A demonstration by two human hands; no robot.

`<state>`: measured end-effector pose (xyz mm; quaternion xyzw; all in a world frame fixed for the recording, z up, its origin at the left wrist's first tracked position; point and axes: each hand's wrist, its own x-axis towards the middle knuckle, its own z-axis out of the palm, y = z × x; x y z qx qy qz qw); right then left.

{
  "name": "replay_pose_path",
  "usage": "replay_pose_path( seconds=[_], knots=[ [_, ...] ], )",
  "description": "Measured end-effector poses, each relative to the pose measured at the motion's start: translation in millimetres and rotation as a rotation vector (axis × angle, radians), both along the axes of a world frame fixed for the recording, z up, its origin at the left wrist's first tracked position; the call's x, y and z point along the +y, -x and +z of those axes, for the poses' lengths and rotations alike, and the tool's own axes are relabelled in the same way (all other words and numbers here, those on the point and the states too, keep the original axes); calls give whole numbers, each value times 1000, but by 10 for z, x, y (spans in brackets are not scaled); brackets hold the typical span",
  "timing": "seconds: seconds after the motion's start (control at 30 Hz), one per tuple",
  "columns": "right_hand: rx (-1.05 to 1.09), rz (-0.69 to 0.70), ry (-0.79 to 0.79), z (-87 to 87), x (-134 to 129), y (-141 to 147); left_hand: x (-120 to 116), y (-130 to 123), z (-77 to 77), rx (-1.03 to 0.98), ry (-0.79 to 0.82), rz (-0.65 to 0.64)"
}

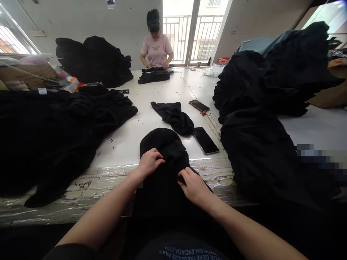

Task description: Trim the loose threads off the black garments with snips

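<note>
Well: left hand point(149, 163) and right hand point(193, 186) on one soft black cloth garment point(164, 144)

From my remote station, I log the garment at the table's near edge. Left fingers curl over its top, grip unclear; right fingers close narrowly on a fold, apparently to hold it steady. Beyond lie one crumpled black cloth bundle point(173, 117) and two black smartphones point(206, 141) point(199, 105) on the long white table point(130, 144). Three large black fabric heaps point(40, 137) point(92, 61) point(271, 108) sit toward its sides, seemingly kept off the working middle.

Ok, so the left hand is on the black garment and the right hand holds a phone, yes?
No: the head view shows the right hand on the black garment too; the nearest phone lies on the table, not in a hand.
</note>
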<state>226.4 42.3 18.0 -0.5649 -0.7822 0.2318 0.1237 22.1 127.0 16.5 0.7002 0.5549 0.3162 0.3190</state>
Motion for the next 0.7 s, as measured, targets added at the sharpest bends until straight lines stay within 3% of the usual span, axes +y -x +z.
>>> replay_pose_path(
  seconds=[0.13, 0.27, 0.43, 0.57, 0.7],
  knots=[
    [100, 118, 124, 97, -211, -49, -217, 188, 38, -142, 150, 46],
    [225, 296, 238, 389, -200, -53, -422, 263, 97, -297, 269, 129],
    [278, 217, 25, 746, 173, 46, -589, 188, 279, -493, 284, 235],
    [185, 265, -95, 803, 416, 202, -674, 99, 397, -521, 203, 271],
    [60, 315, -143, 818, 456, 327, -709, 49, 426, -504, 166, 273]
  ],
)
